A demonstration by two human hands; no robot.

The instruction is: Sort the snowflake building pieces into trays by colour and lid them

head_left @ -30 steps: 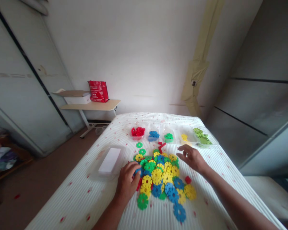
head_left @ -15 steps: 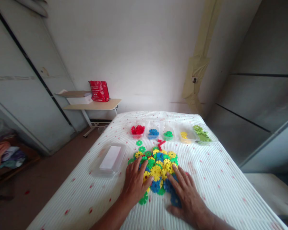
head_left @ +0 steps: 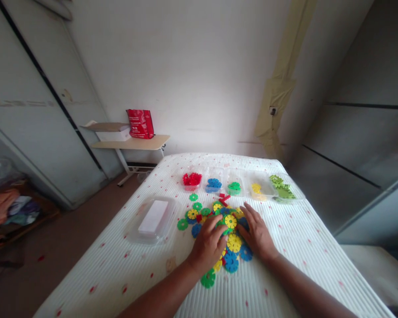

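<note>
Roughly, L to R across the frame: at mid-left sits a clear tub w/ a white block inside, well apart from both hands.

Next, at lower centre, the left hand lies palm down, fingers spread & flat, gripping nothing that shows. It covers the lower-left part of the pile of toothed plastic discs. One green disc lies just below its wrist, at the pile's bottom edge.

The pile sits at frame centre on the white striped bed cover, btwn & partly under both hands. It's red, blue, green & yellow mixed, w/ a few strays off its upper left. Its shape is only a bit longer bottom-to-top than across, so no strong long axis.

Right of it, the right hand is likewise open & flat, palm down on the pile's right edge, holding nothing visible. Its fingertips reach higher in the frame than the left hand's, so it's the nearer one to the row of clear trays above. Each tray holds one colour: red, blue, green, yellow, lime. That row runs left-right, straight up-frame from the pile, apart from both hands.
</note>
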